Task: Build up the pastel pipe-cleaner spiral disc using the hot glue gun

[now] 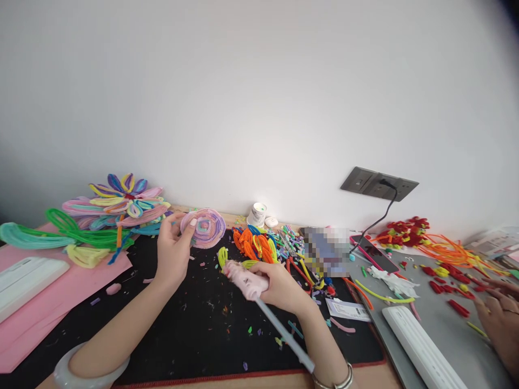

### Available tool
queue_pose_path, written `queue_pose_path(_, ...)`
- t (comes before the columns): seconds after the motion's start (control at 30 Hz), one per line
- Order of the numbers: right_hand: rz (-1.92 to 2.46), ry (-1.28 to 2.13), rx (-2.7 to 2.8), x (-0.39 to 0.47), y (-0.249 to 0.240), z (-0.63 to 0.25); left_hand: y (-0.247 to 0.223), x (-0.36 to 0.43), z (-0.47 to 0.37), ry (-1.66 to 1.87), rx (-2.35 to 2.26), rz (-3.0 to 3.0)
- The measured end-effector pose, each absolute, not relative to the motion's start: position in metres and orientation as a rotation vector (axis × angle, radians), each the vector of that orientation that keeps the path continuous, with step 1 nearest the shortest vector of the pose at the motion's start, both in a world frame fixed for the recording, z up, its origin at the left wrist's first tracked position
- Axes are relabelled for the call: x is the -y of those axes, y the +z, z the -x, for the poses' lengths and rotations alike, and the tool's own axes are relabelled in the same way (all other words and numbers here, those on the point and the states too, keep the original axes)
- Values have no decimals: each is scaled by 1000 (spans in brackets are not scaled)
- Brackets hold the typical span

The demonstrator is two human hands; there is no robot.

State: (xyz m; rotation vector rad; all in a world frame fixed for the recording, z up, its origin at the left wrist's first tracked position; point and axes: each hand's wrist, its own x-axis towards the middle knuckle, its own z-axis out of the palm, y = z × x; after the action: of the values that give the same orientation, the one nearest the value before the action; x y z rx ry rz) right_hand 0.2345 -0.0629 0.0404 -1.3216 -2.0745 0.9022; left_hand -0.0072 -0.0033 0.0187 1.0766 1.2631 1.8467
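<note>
Between the fingers and thumb of my left hand (176,246) is a flat round coil of pink, purple and cream pipe cleaners (211,229), raised over the black mat. My right hand (279,286) grips a pale pink glue gun (245,278), its nozzle end towards the upper left. A long greyish glue stick (284,335) sticks out of its back end, slanting down to the right. Just beyond the gun lie looped yellow-green pipe cleaners (223,256) and a bundle of orange ones (251,243). The gun's trigger is hidden by my fingers.
A large pipe-cleaner flower (128,197) lies at the back left, near green loops (77,232). A paper cup (257,214) stands by the wall. Scraps litter the black mat (194,335). Another person's hand (500,313) is at right, near a white power strip (421,346).
</note>
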Motion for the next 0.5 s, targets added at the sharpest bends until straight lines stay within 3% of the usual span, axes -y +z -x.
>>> queue_pose_path(0.23, 1280, 809, 2363, 60, 30, -235, 22, 5, 2, 1790, -1162, -943)
queue_pose_path(0.4, 1290, 890, 2211, 57, 37, -248, 22, 7, -1, 1748, -1172, -970)
queue_pose_path(0.5, 1433, 686, 2000, 50, 44, -261, 19, 7, -2, 1749, -1169, -1016)
